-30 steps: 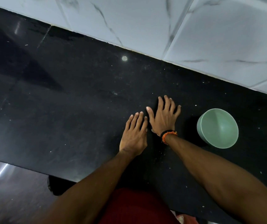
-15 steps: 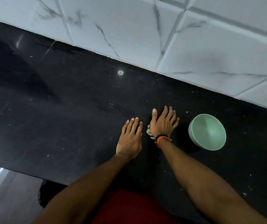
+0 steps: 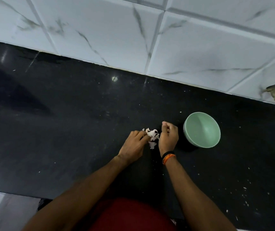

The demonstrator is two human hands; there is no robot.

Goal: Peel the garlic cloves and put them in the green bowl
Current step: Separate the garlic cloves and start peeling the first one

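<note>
A small heap of white garlic with papery skin (image 3: 152, 136) lies on the black counter (image 3: 66, 130) between my two hands. My left hand (image 3: 133, 145) has its fingers curled and pinches the left side of the heap. My right hand (image 3: 168, 135), with a black and orange band at the wrist, is curled against the heap's right side with the thumb raised; what its fingers enclose is hidden. The green bowl (image 3: 201, 130) stands just right of my right hand and looks empty.
A white marble-patterned tiled wall (image 3: 133, 30) runs along the back of the counter. Small white skin flakes (image 3: 245, 195) are scattered at the right front. The counter's front edge is near my body, with a shiny metal surface (image 3: 3, 207) at the lower left.
Both hands lay flat on the counter before, the right one over the garlic. Now their fingers have curled in around the uncovered heap. The view has tilted up toward the wall.
</note>
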